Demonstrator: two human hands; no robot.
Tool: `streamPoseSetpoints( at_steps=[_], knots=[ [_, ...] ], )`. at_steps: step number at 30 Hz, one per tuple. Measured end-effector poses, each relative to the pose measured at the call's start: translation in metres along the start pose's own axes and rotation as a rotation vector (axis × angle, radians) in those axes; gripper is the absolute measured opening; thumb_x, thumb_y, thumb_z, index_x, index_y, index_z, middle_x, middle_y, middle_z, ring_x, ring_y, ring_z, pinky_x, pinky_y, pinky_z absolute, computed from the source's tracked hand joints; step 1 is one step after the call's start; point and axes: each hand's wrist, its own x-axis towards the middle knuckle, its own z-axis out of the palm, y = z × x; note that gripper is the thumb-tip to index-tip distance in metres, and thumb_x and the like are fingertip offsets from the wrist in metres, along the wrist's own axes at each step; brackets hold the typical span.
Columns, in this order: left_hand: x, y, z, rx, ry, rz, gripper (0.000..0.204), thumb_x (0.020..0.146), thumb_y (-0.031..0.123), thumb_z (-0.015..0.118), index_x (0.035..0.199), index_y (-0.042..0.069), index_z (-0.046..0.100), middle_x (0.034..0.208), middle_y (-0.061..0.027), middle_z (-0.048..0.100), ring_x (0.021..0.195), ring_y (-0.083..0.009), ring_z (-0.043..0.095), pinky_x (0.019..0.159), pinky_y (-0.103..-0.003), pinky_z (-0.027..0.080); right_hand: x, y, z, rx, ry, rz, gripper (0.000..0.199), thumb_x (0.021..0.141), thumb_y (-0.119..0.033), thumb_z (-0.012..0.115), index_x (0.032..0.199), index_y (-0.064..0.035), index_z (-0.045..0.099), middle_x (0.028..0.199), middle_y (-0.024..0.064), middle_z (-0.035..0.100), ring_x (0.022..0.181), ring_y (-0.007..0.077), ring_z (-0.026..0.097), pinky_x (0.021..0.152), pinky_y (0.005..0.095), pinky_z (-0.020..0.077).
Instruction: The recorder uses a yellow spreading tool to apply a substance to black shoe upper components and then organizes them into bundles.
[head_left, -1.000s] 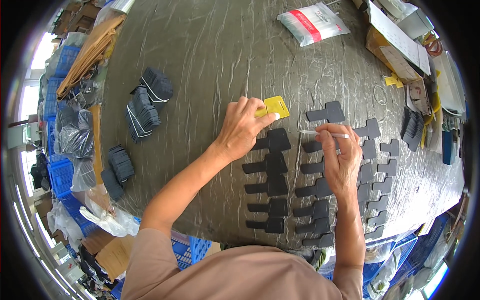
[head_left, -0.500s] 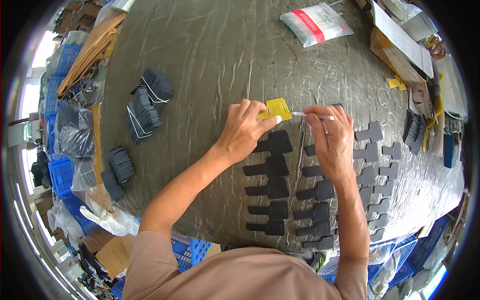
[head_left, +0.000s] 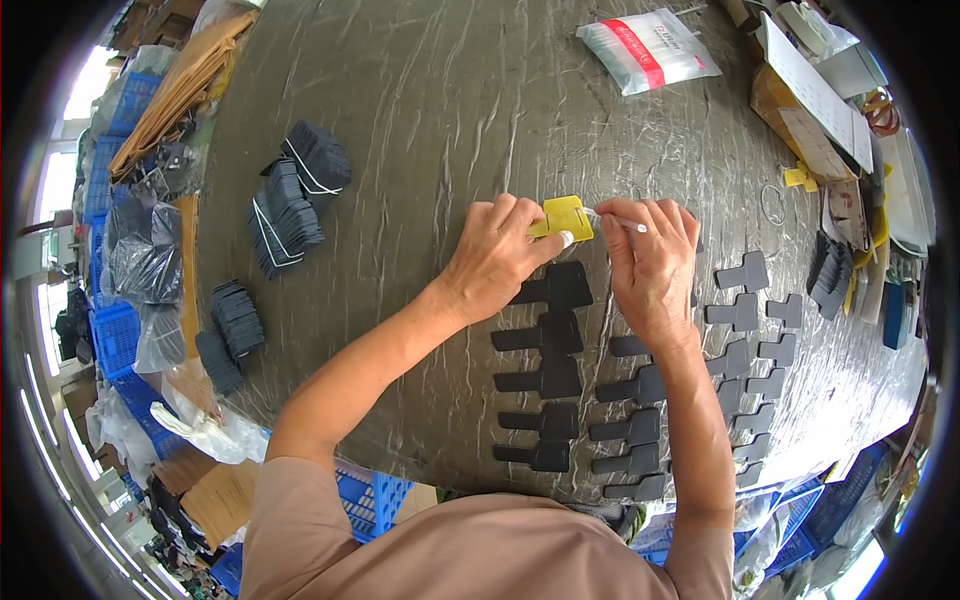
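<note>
My left hand (head_left: 492,252) pinches a flat yellow template (head_left: 567,212) with a slot near its right side. A white covering is on the thumb's tip. Between the thumb and fingers of my right hand (head_left: 655,262) is a slim white pen (head_left: 638,227), its tip at the template's slot. Whether a black piece lies under the template I cannot tell. Just below both hands, flat black T-shaped pieces (head_left: 558,374) lie in columns, some overlapping. My right hand and forearm hide part of the middle column (head_left: 640,426).
Banded stacks of black pieces (head_left: 285,215) and loose stacks (head_left: 237,318) lie at the left. A clear plastic packet with a red band (head_left: 650,50) is at the far right. A cardboard box with papers (head_left: 800,110) and another black stack (head_left: 829,275) line the right edge.
My right hand has brought the pen left, so its tip now meets the template's slot. My left hand keeps its pinch on the template. The whole view has shifted slightly.
</note>
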Motion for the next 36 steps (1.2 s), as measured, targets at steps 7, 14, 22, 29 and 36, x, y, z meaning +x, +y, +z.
streamPoseSetpoints(
  at_steps=[7, 14, 22, 29, 36],
  knots=[
    [0.000, -0.001, 0.000, -0.011, 0.018, 0.011, 0.039, 0.083, -0.001, 0.064, 0.113, 0.022, 0.068, 0.105, -0.0015, 0.057, 0.092, -0.0208, 0.055, 0.077, -0.037, 0.039, 0.004, -0.010, -0.010, -0.053, -0.049, -0.051, 0.011, 0.087, -0.003, 0.067, 0.096, -0.0085, 0.064, 0.082, 0.0032, 0.062, 0.078, 0.0238, 0.057, 0.088, 0.0402, 0.0395],
    [-0.001, 0.000, 0.001, -0.005, 0.021, 0.010, 0.034, 0.082, 0.002, 0.066, 0.110, 0.021, 0.066, 0.104, 0.0004, 0.056, 0.094, -0.0198, 0.054, 0.077, -0.036, 0.039, 0.009, -0.012, 0.008, 0.064, -0.067, -0.070, 0.011, 0.088, -0.005, 0.068, 0.098, -0.0084, 0.066, 0.082, 0.0030, 0.063, 0.078, 0.0235, 0.057, 0.088, 0.0402, 0.0397],
    [-0.001, -0.002, 0.003, -0.006, 0.037, 0.018, 0.031, 0.082, 0.004, 0.067, 0.108, 0.021, 0.064, 0.104, 0.0014, 0.056, 0.094, -0.0196, 0.053, 0.077, -0.037, 0.039, 0.010, -0.018, 0.009, 0.041, -0.074, -0.088, 0.008, 0.088, -0.007, 0.069, 0.095, -0.0081, 0.064, 0.082, 0.0031, 0.063, 0.078, 0.0242, 0.058, 0.087, 0.0408, 0.0397],
    [-0.001, -0.002, 0.005, 0.001, 0.023, 0.028, 0.036, 0.082, 0.001, 0.066, 0.110, 0.023, 0.064, 0.104, -0.0001, 0.054, 0.093, -0.0213, 0.053, 0.076, -0.038, 0.038, 0.023, -0.012, 0.002, 0.119, -0.139, 0.006, 0.006, 0.092, -0.008, 0.062, 0.091, -0.0046, 0.066, 0.078, 0.0065, 0.063, 0.076, 0.0255, 0.059, 0.086, 0.0401, 0.0418],
    [-0.024, -0.001, -0.040, -0.183, 0.193, -0.175, 0.037, 0.082, -0.009, 0.059, 0.110, 0.012, 0.072, 0.108, -0.0113, 0.060, 0.099, -0.0297, 0.058, 0.088, -0.039, 0.048, 0.016, -0.032, -0.029, 0.582, 0.127, 0.395, 0.016, 0.097, -0.010, 0.057, 0.103, -0.0023, 0.070, 0.083, 0.0099, 0.070, 0.080, 0.0201, 0.067, 0.073, 0.0332, 0.0518]
  ],
)
